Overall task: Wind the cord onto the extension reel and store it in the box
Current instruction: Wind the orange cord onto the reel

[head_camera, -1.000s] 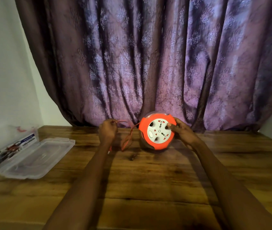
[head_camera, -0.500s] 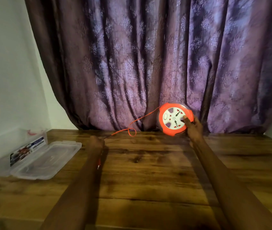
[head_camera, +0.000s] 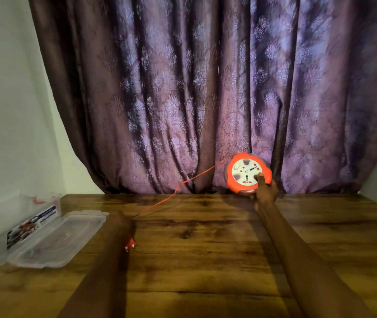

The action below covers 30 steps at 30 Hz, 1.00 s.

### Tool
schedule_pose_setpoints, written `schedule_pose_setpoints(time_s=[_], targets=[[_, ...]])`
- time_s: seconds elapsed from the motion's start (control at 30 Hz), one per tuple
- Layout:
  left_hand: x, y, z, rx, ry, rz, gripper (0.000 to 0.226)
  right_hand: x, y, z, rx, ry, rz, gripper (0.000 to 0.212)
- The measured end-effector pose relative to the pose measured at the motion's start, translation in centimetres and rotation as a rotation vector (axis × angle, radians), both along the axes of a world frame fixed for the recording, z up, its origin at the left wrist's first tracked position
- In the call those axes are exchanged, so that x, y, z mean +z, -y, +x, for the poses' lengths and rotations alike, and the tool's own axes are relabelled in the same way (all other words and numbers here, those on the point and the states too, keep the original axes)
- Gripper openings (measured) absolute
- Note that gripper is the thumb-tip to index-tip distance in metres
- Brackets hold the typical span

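The reel, orange with a white socket face, was held up off the counter at the far right, close against the curtain, with the right hand gripping its lower edge and the thumb pressed on the face. From the reel's upper left the orange cord ran down in 1 fairly straight line to the left hand, which lay low on the counter. I could not tell how that hand's fingers were set, since the wrist hid them, though the cord seemed to pass through or under it and the red plug rested on the wood just beside the forearm.

To my eye the cord was drawn out and the winding had barely begun. Doing it well would have meant keeping light tension with the left hand so each turn lay flat, and feeding the plug end in last rather than letting it whip.

Well to the left sat the clear plastic box, open, with its lid lying flat alongside it. A printed label showed on the box's wall. Nothing stood between reel and box, but the curtain folds hung close enough behind the reel to catch a swinging cord.
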<state>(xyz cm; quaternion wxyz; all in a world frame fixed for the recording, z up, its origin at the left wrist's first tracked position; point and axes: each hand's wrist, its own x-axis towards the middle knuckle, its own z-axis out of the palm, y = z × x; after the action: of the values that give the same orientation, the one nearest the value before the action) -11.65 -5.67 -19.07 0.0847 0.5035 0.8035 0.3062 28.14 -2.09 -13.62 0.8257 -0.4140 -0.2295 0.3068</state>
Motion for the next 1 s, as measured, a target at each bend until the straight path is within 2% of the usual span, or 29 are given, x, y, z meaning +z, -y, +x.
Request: schedule_pose_setpoints(time_s=[0.1,0.2,0.27,0.3,0.4,0.47,0.53,0.57,0.6,0.63,0.7,0.83,0.93,1.0], targets=[[0.5,-0.1,0.3,-0.037,-0.138,-0.087,0.024,-0.3,0.1,-0.5,0.052,-0.026,-0.011,0.024],[0.9,0.0,0.4,0.006,-0.167,-0.153,0.033,-0.8,0.2,-1.0,0.094,0.039,-0.036,0.02],[1.0,0.0,0.7,-0.013,-0.234,-0.101,0.035,-1.2,0.2,-1.5,0.138,0.078,-0.023,0.023],[1.1,-0.1,0.9,-0.063,-0.217,-0.005,0.031,-1.5,0.1,-1.8,0.158,0.092,-0.015,0.027],[2.7,-0.5,2.9,-0.341,0.034,0.289,0.021,-2.0,0.2,-2.9,0.198,0.152,-0.034,0.034],[4.0,-0.3,5.6,-0.542,0.299,0.336,0.027,-2.1,0.3,-3.6,0.231,0.196,-0.018,0.033],[4.5,-0.2,8.3,-0.713,0.633,0.177,0.032,-2.1,0.3,-4.3,0.278,0.231,0.009,0.033],[4.5,-0.1,9.5,-0.771,0.728,0.047,0.033,-2.1,0.3,-4.7,0.295,0.25,0.012,0.032],[4.4,-0.1,10.6,-0.814,0.748,-0.072,0.031,-2.1,0.3,-5.1,0.307,0.27,0.015,0.032],[4.1,-0.1,11.6,-0.843,0.758,-0.143,0.028,-2.1,0.4,-5.5,0.319,0.288,0.022,0.031],[3.5,-0.6,13.4,-0.797,0.852,-0.148,0.027,-2.1,0.5,-6.3,0.346,0.308,0.05,0.031],[1.3,-1.9,15.1,-0.607,1.01,0.096,0.023,-2.3,0.5,-6.8,0.374,0.292,0.091,0.032],[0.3,-2.4,15.9,-0.648,1.236,0.188,0.011,-2.5,0.4,-6.6,0.409,0.303,0.089,0.034],[0.2,-2.8,16.2,-0.674,1.34,0.239,0.012,-2.6,0.4,-6.7,0.44,0.321,0.088,0.033]])
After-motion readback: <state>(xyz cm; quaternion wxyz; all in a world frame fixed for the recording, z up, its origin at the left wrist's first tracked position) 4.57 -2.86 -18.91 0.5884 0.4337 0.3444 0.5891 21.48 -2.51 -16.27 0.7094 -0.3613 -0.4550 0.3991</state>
